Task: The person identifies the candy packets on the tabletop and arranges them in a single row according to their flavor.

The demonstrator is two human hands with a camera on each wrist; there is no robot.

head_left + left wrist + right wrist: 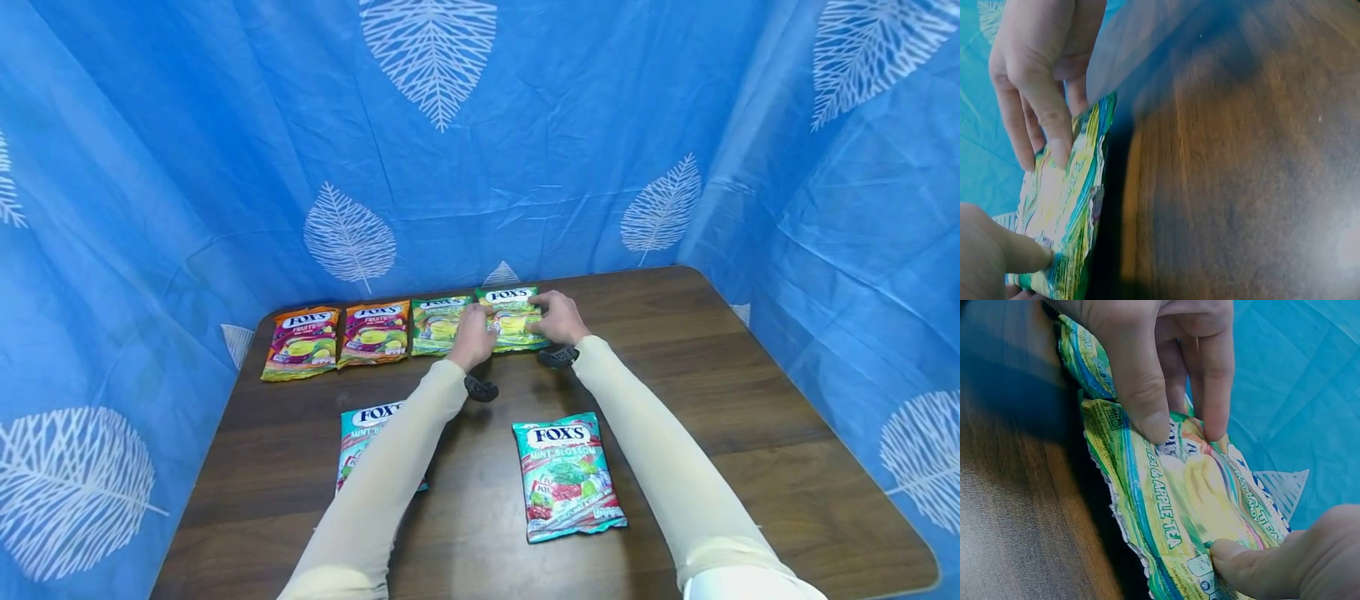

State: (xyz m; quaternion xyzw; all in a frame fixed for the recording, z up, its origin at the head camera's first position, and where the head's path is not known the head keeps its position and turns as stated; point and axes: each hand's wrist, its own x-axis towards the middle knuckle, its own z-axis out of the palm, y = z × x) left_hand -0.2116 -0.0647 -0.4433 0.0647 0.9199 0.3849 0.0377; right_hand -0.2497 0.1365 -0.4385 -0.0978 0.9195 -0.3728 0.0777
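A green bag of candy (512, 332) marked FOX'S lies at the right end of a row by the back edge. My left hand (474, 335) pinches its left side, and my right hand (558, 317) grips its right side. In the left wrist view, my left thumb (1025, 253) presses on the near end of the bag (1063, 200), with the other hand's thumb and fingers at the far end. From the right wrist, the label's "apple tea" lettering shows, and my right thumb (1235, 556) lies on the bag's face. Another green candy bag (437, 323) sits just left, partly behind my left hand.
Two orange and purple candy bags (302, 343) continue the row leftward. Nearer to me lie two teal mint candy bags, one between my arms (567, 477) and one partly under my left forearm (367, 421). A blue leaf-print curtain (510, 192) surrounds the wooden table (705, 367).
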